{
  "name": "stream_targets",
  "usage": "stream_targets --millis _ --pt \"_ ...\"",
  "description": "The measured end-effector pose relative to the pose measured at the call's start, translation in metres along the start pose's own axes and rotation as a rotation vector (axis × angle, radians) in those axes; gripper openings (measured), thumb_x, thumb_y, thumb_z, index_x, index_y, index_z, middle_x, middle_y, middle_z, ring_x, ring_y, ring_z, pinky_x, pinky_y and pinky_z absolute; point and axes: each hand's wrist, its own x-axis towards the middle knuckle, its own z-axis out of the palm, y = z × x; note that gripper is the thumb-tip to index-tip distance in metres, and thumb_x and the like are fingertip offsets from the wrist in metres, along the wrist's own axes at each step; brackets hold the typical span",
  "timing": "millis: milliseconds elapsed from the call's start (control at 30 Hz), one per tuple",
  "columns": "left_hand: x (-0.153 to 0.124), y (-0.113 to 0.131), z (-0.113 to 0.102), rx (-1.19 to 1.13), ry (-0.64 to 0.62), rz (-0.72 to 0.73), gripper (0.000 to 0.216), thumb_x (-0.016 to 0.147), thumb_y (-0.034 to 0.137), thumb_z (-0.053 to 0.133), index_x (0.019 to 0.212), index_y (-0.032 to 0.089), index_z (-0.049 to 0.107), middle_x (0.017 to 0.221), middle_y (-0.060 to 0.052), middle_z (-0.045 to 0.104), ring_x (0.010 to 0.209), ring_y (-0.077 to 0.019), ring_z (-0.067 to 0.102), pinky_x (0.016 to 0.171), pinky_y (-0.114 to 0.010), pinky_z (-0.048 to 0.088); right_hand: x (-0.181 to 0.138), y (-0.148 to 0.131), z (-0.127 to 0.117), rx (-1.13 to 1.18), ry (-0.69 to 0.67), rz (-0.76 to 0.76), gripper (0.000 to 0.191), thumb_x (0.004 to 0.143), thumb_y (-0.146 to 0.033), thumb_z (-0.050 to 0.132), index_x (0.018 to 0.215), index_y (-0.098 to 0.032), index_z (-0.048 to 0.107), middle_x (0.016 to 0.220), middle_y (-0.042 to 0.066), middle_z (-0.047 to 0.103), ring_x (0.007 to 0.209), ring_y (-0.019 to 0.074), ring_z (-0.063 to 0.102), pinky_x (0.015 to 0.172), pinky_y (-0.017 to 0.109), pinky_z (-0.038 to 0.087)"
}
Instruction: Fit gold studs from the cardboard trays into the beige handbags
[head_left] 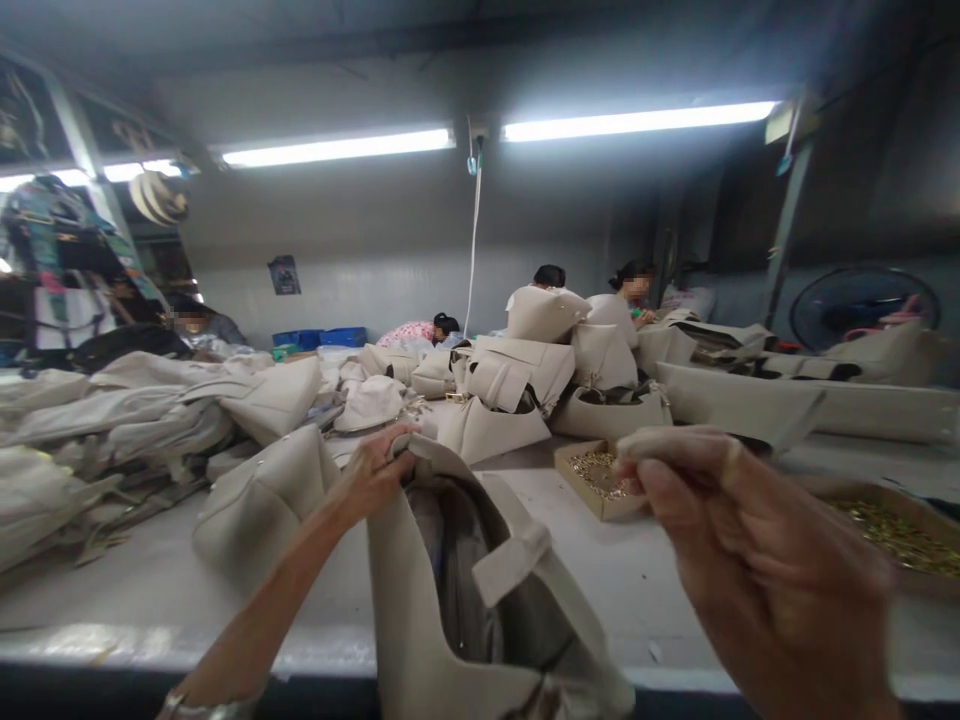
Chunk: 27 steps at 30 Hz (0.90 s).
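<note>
My left hand (379,470) grips the top edge of a beige handbag (405,600) at the table's front. The bag's mouth gapes toward me, showing a dark grey lining, and a short tab (514,565) lies across the opening. To the right, my right hand (757,550) is raised with thumb and fingertips pinched together; whatever is between them is hidden. Just beyond those fingertips stands a small cardboard box (600,505) of tiny gold-coloured metal pieces. Another beige bag (262,500) rests left of my left forearm.
Beige bags (525,370) are piled across the middle of the table (345,640), with limp pale pieces (172,400) heaped at left. A second box of gold-coloured parts (900,530) sits at right, partly behind my hand. Several people work behind the piles. A fan (862,300) stands back right.
</note>
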Motion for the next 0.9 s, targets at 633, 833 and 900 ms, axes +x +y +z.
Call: stream_targets --millis 633,833,900 --pt "-0.017 0.072 0.033 0.255 -0.152 -0.011 0.033 0.087 0.039 0.044 0.06 0.022 0.049 0.053 0.003 0.05 0.051 -0.0143 0.042 0.054 -0.028 0.028 -0.059 0.046 0.136 -0.186 -0.36 -0.056 0.054 0.082 0.002 0.038 0.133 -0.009 0.048 0.131 0.02 0.055 0.119 0.0281 0.052 0.099 0.045 0.046" --pt "-0.038 0.085 0.014 0.189 -0.368 -0.157 0.045 0.09 0.049 0.037 0.057 0.019 0.044 0.054 0.003 0.04 0.056 -0.0132 0.036 0.055 -0.028 0.022 -0.04 0.022 0.138 -0.26 -0.451 -0.05 0.047 0.082 0.005 0.04 0.125 -0.007 0.053 0.118 0.018 0.063 0.108 0.0248 0.061 0.089 0.035 0.054" --pt "-0.034 0.086 0.014 0.006 -0.42 -0.229 0.044 0.087 0.052 0.044 0.059 0.018 0.046 0.055 0.004 0.041 0.056 -0.012 0.036 0.054 -0.027 0.023 -0.033 0.017 0.137 -0.285 -0.414 -0.102 0.045 0.082 0.005 0.042 0.125 -0.007 0.053 0.117 0.017 0.064 0.108 0.0239 0.061 0.091 0.034 0.053"
